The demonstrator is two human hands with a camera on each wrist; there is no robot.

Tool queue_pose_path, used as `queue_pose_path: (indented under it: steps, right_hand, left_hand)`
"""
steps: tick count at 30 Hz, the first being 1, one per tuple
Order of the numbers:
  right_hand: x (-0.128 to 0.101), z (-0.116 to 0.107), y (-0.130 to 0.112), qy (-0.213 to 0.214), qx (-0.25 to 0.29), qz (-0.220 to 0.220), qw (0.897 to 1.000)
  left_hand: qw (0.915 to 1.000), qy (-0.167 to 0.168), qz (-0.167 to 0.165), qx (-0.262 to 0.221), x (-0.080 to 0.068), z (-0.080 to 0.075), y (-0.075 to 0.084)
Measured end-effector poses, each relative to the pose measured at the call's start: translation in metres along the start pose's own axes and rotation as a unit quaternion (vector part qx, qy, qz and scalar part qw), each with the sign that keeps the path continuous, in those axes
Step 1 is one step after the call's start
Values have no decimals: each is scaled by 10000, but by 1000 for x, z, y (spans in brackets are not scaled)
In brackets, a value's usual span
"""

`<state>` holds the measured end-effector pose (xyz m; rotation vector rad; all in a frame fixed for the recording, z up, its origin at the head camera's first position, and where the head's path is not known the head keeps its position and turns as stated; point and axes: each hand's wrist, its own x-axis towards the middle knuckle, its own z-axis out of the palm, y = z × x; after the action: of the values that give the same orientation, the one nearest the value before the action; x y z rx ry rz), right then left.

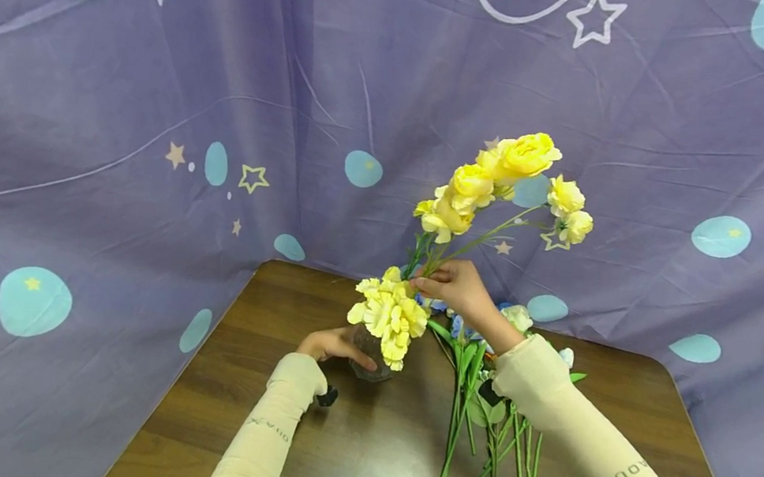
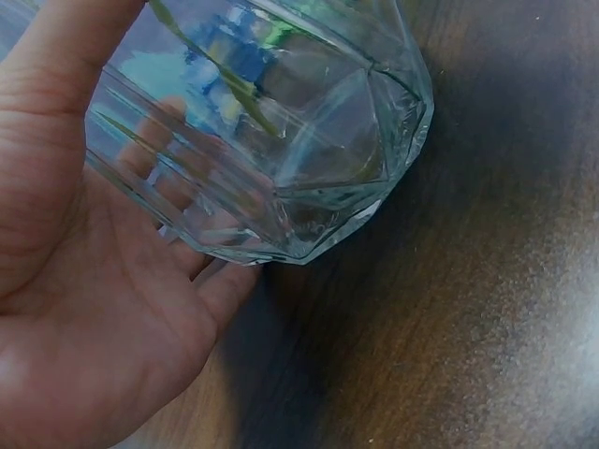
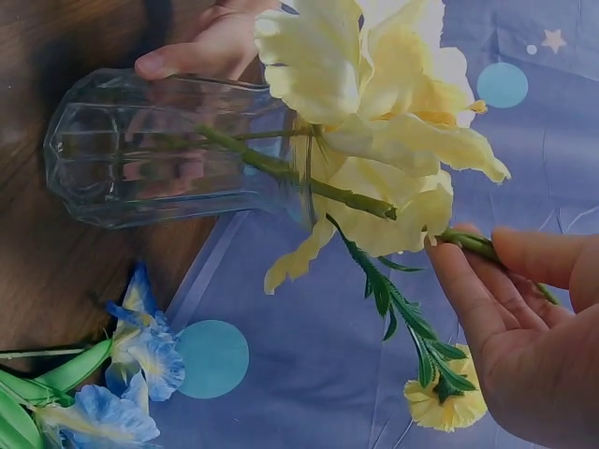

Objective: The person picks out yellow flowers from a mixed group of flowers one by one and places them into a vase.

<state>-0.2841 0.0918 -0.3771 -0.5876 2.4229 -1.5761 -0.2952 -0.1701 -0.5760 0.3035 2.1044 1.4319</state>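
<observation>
A clear faceted glass vase (image 1: 371,356) (image 2: 281,140) (image 3: 168,150) stands on the brown table (image 1: 356,450). My left hand (image 1: 333,344) (image 2: 103,281) wraps around its side, fingers showing through the glass. A pale yellow flower cluster (image 1: 390,315) (image 3: 374,122) sits in the vase mouth. My right hand (image 1: 451,283) (image 3: 524,318) pinches the green stems (image 3: 468,243) of a tall yellow flower spray (image 1: 504,178) just above the vase, its lower stems reaching into the glass.
Blue and white flowers (image 1: 485,331) (image 3: 122,374) with long green stems (image 1: 492,451) lie on the table right of the vase, under my right forearm. A purple cloth (image 1: 153,123) with moons and stars hangs behind and beside the table.
</observation>
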Motion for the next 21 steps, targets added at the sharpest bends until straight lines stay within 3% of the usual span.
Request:
queue_pose_path:
  steps: [9,16,21]
  right_hand:
    - [1,4,-3,-148,6,-209,9997]
    - [2,4,-1,-372,399,92,9985]
    - [2,2,-1,-199,551,109,9982]
  left_hand:
    - [9999,140,32,15,0,1,1]
    - [9997,227,-9,29,1,2,-1]
    - [9997,209,85,-116,3,2,-2]
